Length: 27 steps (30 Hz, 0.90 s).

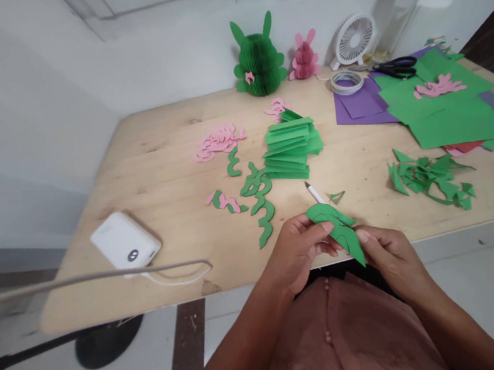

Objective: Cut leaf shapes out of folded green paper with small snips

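a: what does the frame show?

b: a person at a pale pine bench (158, 141), the left hand (298, 253) and right hand (391, 261) both pinching a leaf-shaped piece of green paper (338, 231) between thumbs and fingers. the piece is held in the air, about over the bench's near edge, in front of a dusty-pink buttoned blouse (347, 339).

a: where's the risk?

b: at the pinch, it would seem. the paper looks thin and its lower tip is narrow, so a hard squeeze could crease it, and the hands pulling apart could tear it.

a: and on the bench?

b: a slim white pen (315, 192) lies just beyond the hands, beside a small green paper scrap (335, 197). a careless wrist could send the pen rolling or flick the scrap away.

a: anything else exposed?

b: wavy green paper strips (260, 207) lie loose near the left hand, with curled pink paper cutouts (218, 142) beyond them. a sleeve or a quick draught could scatter them and mix the colours. black-handled scissors (396, 67) sit well away on green and purple paper sheets (455, 110), so a reach across for them could drag those loose pieces too.
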Available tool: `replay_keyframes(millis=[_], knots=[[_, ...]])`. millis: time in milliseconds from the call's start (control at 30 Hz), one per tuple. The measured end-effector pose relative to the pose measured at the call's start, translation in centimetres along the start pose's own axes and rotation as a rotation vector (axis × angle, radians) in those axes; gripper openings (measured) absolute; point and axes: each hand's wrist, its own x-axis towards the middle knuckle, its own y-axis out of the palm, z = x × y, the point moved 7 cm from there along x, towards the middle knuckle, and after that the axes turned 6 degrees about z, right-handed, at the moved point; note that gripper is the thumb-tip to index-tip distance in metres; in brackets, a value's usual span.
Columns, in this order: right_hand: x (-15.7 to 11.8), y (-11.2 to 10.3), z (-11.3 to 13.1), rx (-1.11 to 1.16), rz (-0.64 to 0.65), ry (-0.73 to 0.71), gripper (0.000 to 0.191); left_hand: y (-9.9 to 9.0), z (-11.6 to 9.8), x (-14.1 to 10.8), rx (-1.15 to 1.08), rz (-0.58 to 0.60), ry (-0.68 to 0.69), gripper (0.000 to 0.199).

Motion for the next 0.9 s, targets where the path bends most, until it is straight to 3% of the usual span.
replay_keyframes(millis=[400,900], knots=[[-0.26,-0.31,0.43,-0.012,-0.128,-0.018,0.041,-0.1,-0.24,-0.33,0.079,-0.158,0.072,0.017],[-0.29,-0.15,0.25,0.029,-0.122,-0.002,0.05,-0.39,-0.7,-0.45,0.105,-0.185,0.127,0.013]])
